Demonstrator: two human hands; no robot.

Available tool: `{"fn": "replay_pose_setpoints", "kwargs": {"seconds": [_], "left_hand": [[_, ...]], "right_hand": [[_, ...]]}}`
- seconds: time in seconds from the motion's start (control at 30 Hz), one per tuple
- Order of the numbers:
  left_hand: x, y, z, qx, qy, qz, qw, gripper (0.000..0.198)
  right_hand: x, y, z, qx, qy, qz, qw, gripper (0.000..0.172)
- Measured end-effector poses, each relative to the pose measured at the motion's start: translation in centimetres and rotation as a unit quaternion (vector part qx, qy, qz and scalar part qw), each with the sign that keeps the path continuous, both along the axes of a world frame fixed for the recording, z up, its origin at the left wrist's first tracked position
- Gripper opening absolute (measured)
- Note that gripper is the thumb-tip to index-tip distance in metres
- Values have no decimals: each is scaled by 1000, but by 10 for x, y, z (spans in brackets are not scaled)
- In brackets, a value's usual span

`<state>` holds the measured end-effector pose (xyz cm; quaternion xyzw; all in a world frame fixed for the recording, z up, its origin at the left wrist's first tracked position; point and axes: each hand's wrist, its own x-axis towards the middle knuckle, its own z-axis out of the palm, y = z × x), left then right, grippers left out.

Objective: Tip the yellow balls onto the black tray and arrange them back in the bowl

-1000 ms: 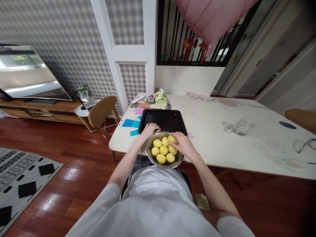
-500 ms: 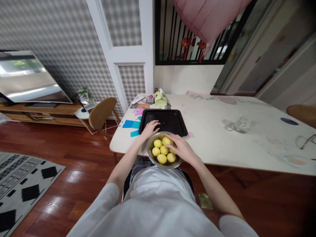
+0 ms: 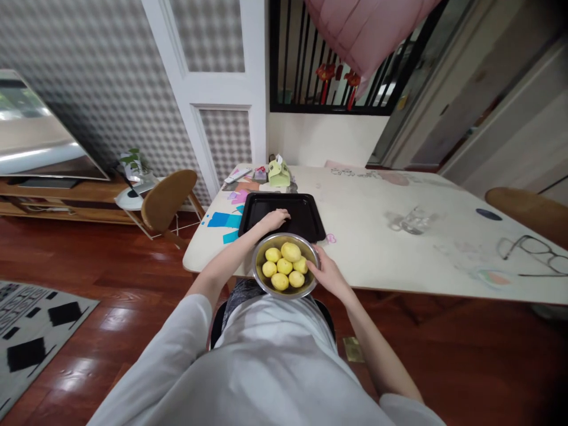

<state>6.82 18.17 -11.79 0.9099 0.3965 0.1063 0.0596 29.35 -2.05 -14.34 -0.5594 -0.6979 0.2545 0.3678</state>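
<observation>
A metal bowl [image 3: 260,283] with several yellow lemons [image 3: 284,266] in it sits close to my body, at the table's near edge. My right hand [image 3: 327,273] grips the bowl's right rim, thumb on the inside and fingers outside. Beyond the bowl lies a black baking tray [image 3: 306,213]. Over the tray is my left hand [image 3: 276,220], its fingers drawn together at the tips. Whatever is between those fingertips, if anything, is too small to make out.
The white table [image 3: 355,236] carries a clear glass [image 3: 417,221] and eyeglasses [image 3: 532,247] on the right. A green tissue box [image 3: 278,175] stands behind the tray. Wooden chairs [image 3: 166,201] flank the table. A pink balloon [image 3: 368,35] hangs above.
My right hand has moved from the lemons to the bowl's right rim. My left hand has reached further over the tray, its spread fingers now closed together. The view has shifted slightly right.
</observation>
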Motion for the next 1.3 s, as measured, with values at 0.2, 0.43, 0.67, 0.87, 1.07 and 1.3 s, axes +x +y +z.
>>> {"fn": "replay_pose_setpoints", "kwargs": {"seconds": [0.2,0.43,0.67,0.87,1.07,1.3], "left_hand": [[-45,-33,6,-2,16,52,999,29],[-67,-69,2,-23,17,127,991,47],[-69,-68,2,-61,34,136,988,48],[-64,-63,-2,-67,25,156,985,43],[-65,-63,-3,-59,6,162,985,40],[-64,-69,1,-43,-8,154,987,35]], "right_hand": [[-4,15,-7,-20,31,-27,999,27],[-6,20,5,15,17,-59,998,31],[7,58,47,69,-113,-150,980,33],[10,107,78,62,-197,-229,951,36],[-2,140,94,48,-235,-255,937,38],[-13,161,101,39,-265,-258,928,39]]}}
